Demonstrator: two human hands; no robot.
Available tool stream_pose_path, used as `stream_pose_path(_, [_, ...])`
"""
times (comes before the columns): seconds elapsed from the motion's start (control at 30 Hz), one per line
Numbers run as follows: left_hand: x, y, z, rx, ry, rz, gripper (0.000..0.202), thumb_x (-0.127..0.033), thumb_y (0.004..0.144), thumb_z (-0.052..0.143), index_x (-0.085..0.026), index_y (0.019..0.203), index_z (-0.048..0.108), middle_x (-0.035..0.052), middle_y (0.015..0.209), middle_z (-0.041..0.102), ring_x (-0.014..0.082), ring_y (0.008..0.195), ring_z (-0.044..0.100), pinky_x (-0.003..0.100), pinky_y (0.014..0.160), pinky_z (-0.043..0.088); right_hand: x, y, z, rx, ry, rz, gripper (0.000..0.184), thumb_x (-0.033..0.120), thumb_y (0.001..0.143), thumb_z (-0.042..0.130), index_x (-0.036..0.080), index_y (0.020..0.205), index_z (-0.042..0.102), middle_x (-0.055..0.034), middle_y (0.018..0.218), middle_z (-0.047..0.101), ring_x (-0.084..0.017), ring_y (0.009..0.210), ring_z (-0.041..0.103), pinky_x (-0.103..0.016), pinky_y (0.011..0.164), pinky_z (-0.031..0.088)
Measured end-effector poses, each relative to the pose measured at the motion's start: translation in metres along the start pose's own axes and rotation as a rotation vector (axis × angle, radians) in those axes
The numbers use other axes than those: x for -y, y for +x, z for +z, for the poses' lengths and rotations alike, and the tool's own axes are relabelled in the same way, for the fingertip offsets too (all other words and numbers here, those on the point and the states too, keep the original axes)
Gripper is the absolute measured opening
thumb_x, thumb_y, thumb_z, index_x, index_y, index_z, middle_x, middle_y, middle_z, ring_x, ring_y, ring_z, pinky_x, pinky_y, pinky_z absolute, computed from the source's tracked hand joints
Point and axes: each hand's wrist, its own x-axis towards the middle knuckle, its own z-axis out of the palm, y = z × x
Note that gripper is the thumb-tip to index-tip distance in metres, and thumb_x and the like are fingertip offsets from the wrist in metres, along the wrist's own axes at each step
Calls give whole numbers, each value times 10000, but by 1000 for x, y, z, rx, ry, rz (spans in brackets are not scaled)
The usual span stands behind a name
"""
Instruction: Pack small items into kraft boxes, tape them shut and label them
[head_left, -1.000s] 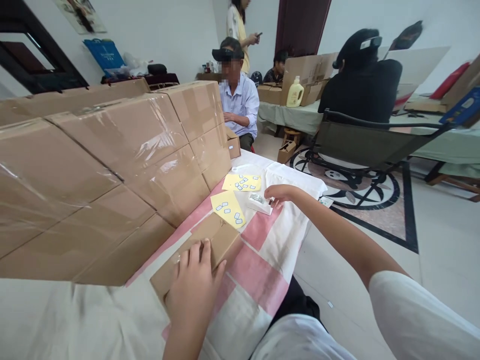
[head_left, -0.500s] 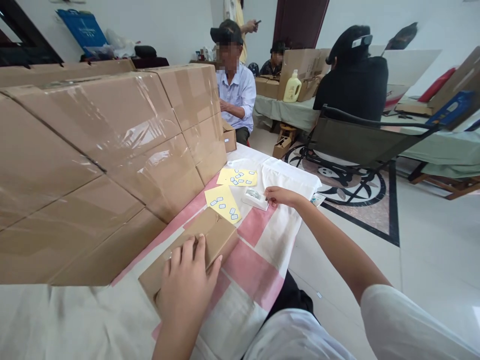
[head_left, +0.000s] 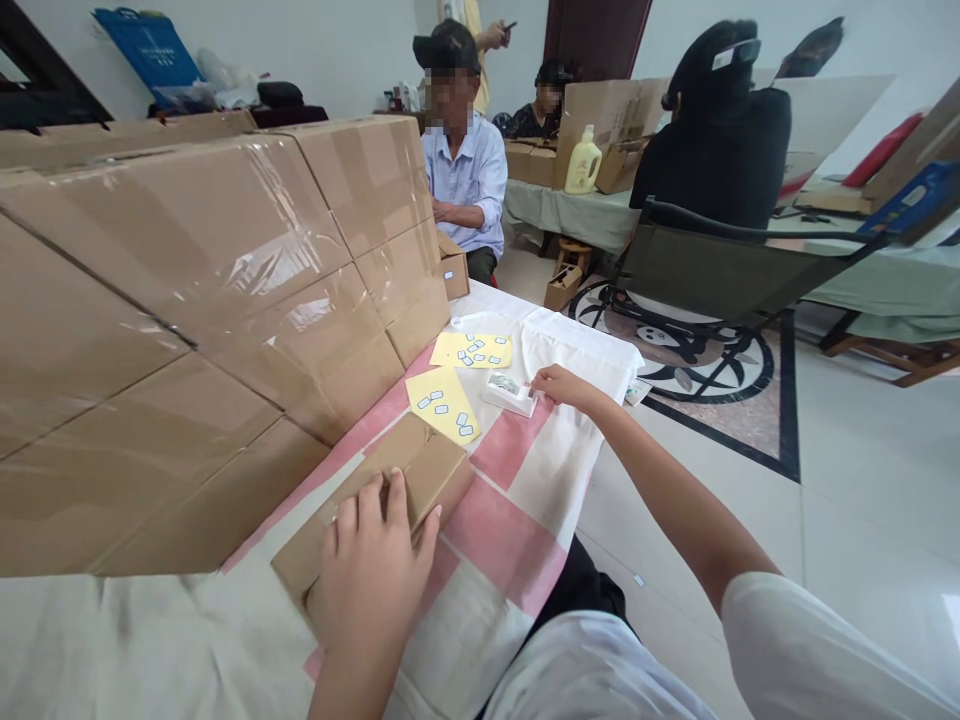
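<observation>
- Brown cardboard makes up the closed box [head_left: 427, 455] at the near left of the pink-and-white cloth [head_left: 517, 520], set at a slant with its far end just beside the nearer yellow sheet [head_left: 444, 405].
- Left hand [head_left: 375, 570] lies over the box top, fingers apart, thumb toward the right edge; it rests on the cardboard rather than clamping it.
- Right hand [head_left: 562, 387] reaches to the far side, its fingertips at the right end of a small white holder [head_left: 510, 395]. Its fingers look bunched together, but I cannot tell whether anything is pinched between them.
- Compared with a second ago, the right fingers are drawn closer together at the holder, while the left hand and the box keep their places. I judge that the box is being steadied while the finer work is at the holder.
- Both yellow sheets, the nearer one and the farther one [head_left: 446, 350], bear scattered blue-edged labels and lie left of the holder.
- Large taped cartons [head_left: 285, 250] stand stacked along the left; beyond them sits a person in a pale shirt [head_left: 469, 185].
</observation>
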Motion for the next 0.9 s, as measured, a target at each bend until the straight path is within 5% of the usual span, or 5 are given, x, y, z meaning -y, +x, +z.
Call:
stream_pose_path(0.47, [-5,1,-1,-4,-43,-66,539,-468,967,459,-94,1319,624,219,1221,657,379,1035,577,482,818,433,29,9,-10,142,-382,249,324,436,863,722,138,828,599,-68,547,609,-156,429,520,-290,473,353])
stream_pose_path(0.9, [-5,3,-5,-24,61,-31,541,-452,968,518,-52,1314,631,197,1175,675,338,1007,588,440,818,457,5,-2,-15,212,20,224,282,376,825,747,143,701,647,-132,817,775,-152,601,689,-217,472,463])
